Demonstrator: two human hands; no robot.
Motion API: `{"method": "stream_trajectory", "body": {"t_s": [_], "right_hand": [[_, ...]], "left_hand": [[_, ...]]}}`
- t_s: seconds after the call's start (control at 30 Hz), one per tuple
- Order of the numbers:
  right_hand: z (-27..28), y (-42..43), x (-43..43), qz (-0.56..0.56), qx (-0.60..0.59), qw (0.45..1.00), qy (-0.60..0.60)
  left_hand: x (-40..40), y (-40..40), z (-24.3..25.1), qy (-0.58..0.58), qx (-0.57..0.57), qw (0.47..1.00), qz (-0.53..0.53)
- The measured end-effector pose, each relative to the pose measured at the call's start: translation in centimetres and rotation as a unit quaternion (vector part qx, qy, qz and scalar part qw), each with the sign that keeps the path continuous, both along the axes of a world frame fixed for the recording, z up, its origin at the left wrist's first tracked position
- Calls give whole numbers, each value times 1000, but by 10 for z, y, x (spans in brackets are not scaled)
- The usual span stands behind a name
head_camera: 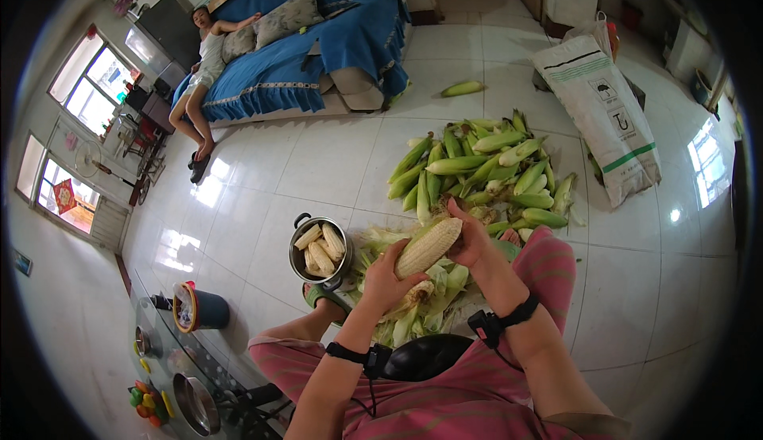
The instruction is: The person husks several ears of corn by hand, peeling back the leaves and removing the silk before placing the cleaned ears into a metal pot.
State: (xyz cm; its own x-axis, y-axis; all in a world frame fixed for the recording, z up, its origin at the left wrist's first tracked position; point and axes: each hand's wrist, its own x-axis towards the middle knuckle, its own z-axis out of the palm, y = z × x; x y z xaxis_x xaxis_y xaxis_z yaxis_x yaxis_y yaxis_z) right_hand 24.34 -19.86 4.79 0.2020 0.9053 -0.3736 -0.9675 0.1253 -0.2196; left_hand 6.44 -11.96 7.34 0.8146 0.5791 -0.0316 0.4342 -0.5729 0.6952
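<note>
Between my hands is an ear of corn (430,248), its pale kernels bare on the upper side and some green husk along its far edge. My left hand (387,276) grips the lower left end. The fingers of my right hand (471,237) are around the upper right end. Beneath them, stripped corn husks (438,297) cover the floor between my feet. A steel pot (293,256) to the left holds several husked ears (322,249). Beyond my hands lies a large heap of unhusked corn (477,160).
A white woven sack (602,118) lies at the right. One loose ear (463,88) is on the tiles near the blue-covered sofa (351,40), where a person (208,64) sits. A blue bin (208,310) and a glass table (173,335) stand at the left.
</note>
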Motion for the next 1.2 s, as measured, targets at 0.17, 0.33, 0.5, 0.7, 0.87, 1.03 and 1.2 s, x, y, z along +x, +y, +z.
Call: {"method": "stream_trajectory", "body": {"t_s": [0.17, 0.33, 0.5, 0.7, 0.87, 1.03, 1.2], "right_hand": [[-6, 6, -27, -13, 14, 997, 73], [-6, 10, -32, -27, -14, 999, 42], [-4, 10, -45, 9, -42, 999, 34], [30, -4, -51, 75, 21, 995, 58], [29, -18, -55, 80, 74, 991, -78], [19, -11, -36, 162, -167, 946, -227], [-15, -9, -23, 132, -235, 610, -745]], "left_hand": [[1, -2, -40, -105, 104, 988, 41], [17, -24, -4, -279, -206, 938, 24], [31, -7, -4, -356, -397, 822, 200], [-8, 75, -36, -421, -584, 593, 360], [-61, 140, -20, -457, -547, 526, 464], [-58, 125, 4, -539, -451, 597, 386], [-56, 109, 19, -541, -350, 688, 334]]}}
